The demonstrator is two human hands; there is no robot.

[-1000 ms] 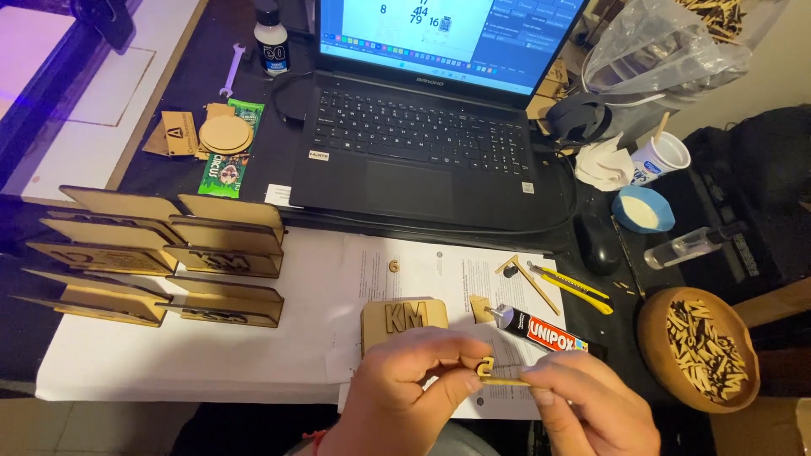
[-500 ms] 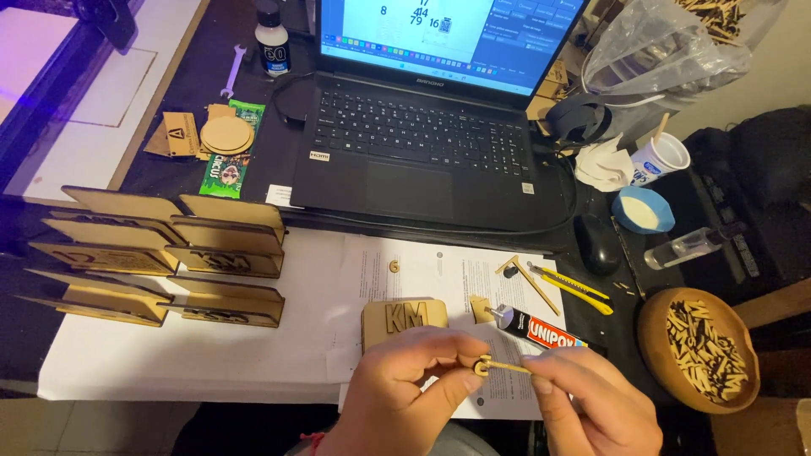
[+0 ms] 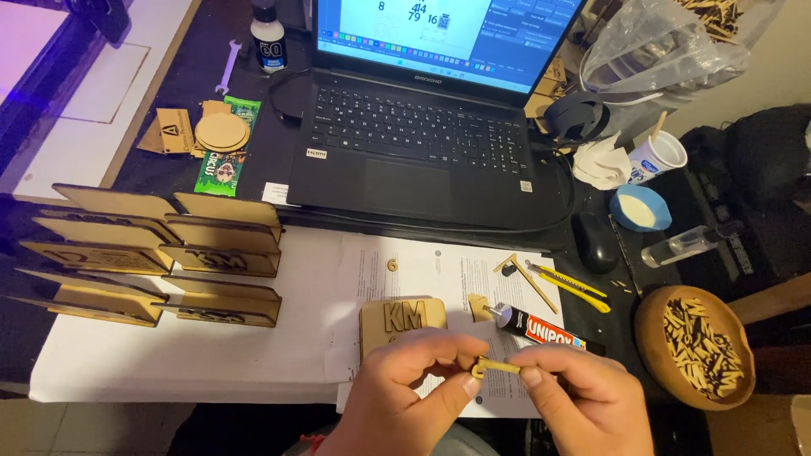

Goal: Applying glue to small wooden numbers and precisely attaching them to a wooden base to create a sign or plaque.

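Near the bottom edge, my left hand (image 3: 405,393) and my right hand (image 3: 579,401) together pinch a small wooden piece (image 3: 494,368), a thin stick with a ring-shaped end. The left thumb and forefinger grip the ring end, the right fingers grip the stick end. Just behind the hands lies a rounded wooden plaque (image 3: 399,325) with raised letters on a printed sheet of paper (image 3: 439,279). A black-and-red glue tube (image 3: 545,328) lies to its right, with a small wooden bit (image 3: 479,306) beside its nozzle.
Stacked wooden plaques (image 3: 160,253) fill the left of the table. An open laptop (image 3: 422,143) stands behind, with a mouse (image 3: 596,242), a yellow utility knife (image 3: 566,283), a blue bowl (image 3: 639,209) and a wooden bowl of small pegs (image 3: 697,346) to the right.
Both hands have shifted slightly, and the small wooden piece has turned a little between the fingertips. Everything on the table stays as it was.
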